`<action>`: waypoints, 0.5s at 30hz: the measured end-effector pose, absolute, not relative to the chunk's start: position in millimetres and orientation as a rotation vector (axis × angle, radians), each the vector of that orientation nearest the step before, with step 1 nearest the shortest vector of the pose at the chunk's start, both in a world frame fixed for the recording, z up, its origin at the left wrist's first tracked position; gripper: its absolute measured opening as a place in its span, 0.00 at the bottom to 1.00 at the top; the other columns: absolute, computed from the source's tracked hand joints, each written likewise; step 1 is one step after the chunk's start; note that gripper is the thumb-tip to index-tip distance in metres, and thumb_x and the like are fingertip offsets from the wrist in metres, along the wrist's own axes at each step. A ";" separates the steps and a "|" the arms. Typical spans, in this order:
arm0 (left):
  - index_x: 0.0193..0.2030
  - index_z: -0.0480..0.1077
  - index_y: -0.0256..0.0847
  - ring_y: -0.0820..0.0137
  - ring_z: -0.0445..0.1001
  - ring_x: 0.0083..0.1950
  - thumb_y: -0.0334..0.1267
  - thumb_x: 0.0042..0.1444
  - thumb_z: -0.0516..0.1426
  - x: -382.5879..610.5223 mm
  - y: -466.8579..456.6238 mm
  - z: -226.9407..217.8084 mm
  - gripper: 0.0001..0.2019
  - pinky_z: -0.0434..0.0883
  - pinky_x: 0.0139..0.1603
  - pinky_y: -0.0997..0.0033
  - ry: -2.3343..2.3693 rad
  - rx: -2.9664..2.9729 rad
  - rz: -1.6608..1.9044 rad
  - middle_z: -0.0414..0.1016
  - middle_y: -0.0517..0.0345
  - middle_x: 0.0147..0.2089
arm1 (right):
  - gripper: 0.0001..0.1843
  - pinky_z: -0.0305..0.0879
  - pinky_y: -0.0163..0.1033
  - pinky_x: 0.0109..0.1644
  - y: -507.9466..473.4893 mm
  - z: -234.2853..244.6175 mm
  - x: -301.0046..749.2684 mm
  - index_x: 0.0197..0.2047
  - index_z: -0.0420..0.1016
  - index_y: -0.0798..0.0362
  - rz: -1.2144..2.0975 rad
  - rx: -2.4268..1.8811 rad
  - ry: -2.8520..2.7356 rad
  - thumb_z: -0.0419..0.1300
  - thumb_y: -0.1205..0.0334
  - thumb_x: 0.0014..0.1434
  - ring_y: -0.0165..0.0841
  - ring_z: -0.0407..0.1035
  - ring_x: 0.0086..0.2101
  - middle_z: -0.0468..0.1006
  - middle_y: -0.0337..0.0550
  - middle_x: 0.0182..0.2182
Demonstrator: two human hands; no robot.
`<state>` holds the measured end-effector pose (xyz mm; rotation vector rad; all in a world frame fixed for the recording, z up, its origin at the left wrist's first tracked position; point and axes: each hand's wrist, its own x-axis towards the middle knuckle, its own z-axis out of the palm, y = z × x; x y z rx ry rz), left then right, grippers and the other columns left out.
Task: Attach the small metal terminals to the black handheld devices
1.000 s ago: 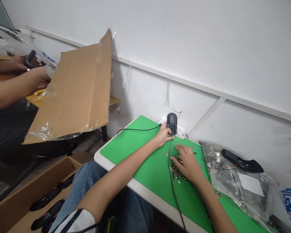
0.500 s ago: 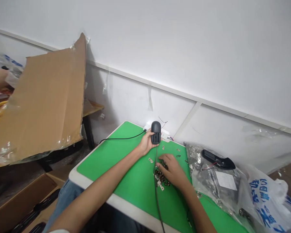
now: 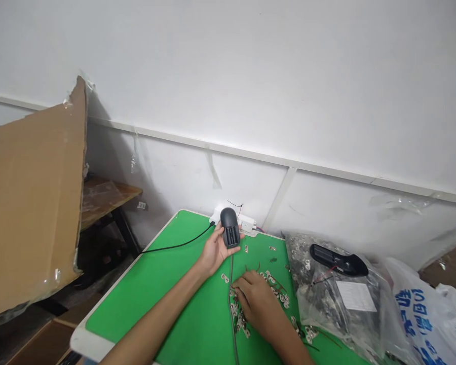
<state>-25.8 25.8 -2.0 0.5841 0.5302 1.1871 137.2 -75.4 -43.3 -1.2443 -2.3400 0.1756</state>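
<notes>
My left hand (image 3: 215, 249) holds up a black plastic housing (image 3: 230, 225) with a rounded top and an open slotted compartment facing me. Below it, my right hand (image 3: 254, 296) is down among small metal contact plates (image 3: 247, 332) on the green mat (image 3: 167, 289). Its fingers are curled together at the tips; what they pinch, if anything, is too small to make out. More plates lie scattered on both sides of this hand. A grey cable (image 3: 232, 304) runs down the mat just left of it.
A white power strip (image 3: 247, 223) with a black cord (image 3: 178, 247) sits against the wall. At right, a clear plastic bag (image 3: 327, 304) of parts carries another black housing (image 3: 338, 259), beside a white printed bag (image 3: 421, 309). A cardboard sheet (image 3: 34, 203) stands at left.
The view has swung right, so the scene sits further left and lower. The metal plates are spread wider around my right hand. My left hand still holds the housing.
</notes>
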 end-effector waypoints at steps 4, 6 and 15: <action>0.72 0.57 0.49 0.53 0.82 0.54 0.35 0.62 0.59 -25.2 23.2 -1.6 0.32 0.81 0.35 0.67 0.562 0.631 1.179 0.77 0.42 0.61 | 0.10 0.66 0.45 0.44 -76.0 -41.6 138.1 0.44 0.75 0.49 0.195 -1.239 -2.299 0.55 0.71 0.69 0.41 0.70 0.40 0.77 0.44 0.38; 0.72 0.56 0.49 0.52 0.82 0.54 0.33 0.61 0.61 -25.2 21.9 -0.8 0.34 0.81 0.34 0.69 0.574 0.663 1.176 0.77 0.42 0.61 | 0.09 0.66 0.46 0.44 -75.3 -41.5 139.8 0.44 0.75 0.49 0.197 -1.250 -2.273 0.54 0.70 0.70 0.41 0.70 0.40 0.77 0.45 0.38; 0.69 0.58 0.44 0.52 0.81 0.57 0.30 0.57 0.62 -24.1 21.2 -8.2 0.33 0.81 0.35 0.71 0.571 0.755 1.130 0.73 0.40 0.65 | 0.07 0.66 0.43 0.42 -64.3 -38.4 157.0 0.44 0.73 0.50 0.167 -1.271 -2.193 0.54 0.68 0.71 0.40 0.71 0.38 0.77 0.45 0.38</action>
